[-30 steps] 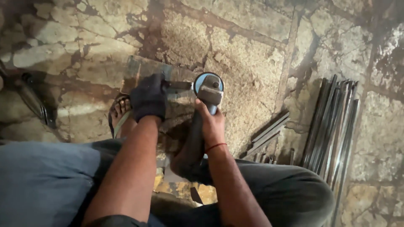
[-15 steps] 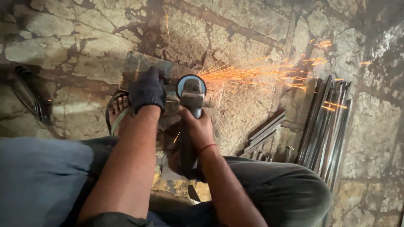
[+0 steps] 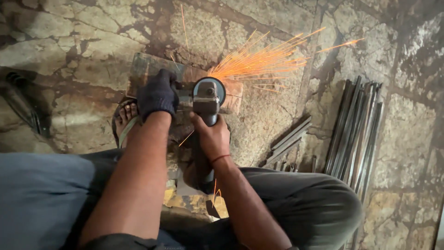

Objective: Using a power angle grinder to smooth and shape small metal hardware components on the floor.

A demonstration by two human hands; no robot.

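Cracked stone floor (image 3: 69, 51), stained dark in patches, spreads under you as you crouch over it. Nearest the camera are your knees in grey trousers (image 3: 305, 208), with both forearms reaching out between them. Your right hand (image 3: 213, 138), bare with a red thread at the wrist, is wrapped tight around the body of an angle grinder (image 3: 206, 104). Just left of it, your left hand (image 3: 158, 95), in a dark glove, is closed over something at the grinder's side; what it grips is hidden under the glove. Beside that wrist, your sandalled foot (image 3: 126, 118) rests on the floor. The grinder's round head sits on a flat metal plate (image 3: 148, 69) lying on the floor, and orange sparks (image 3: 263, 58) fan out up and to the right from there. Farther right, a bundle of long metal bars (image 3: 356, 125) lies on the floor, with shorter bars (image 3: 289, 141) near your right knee
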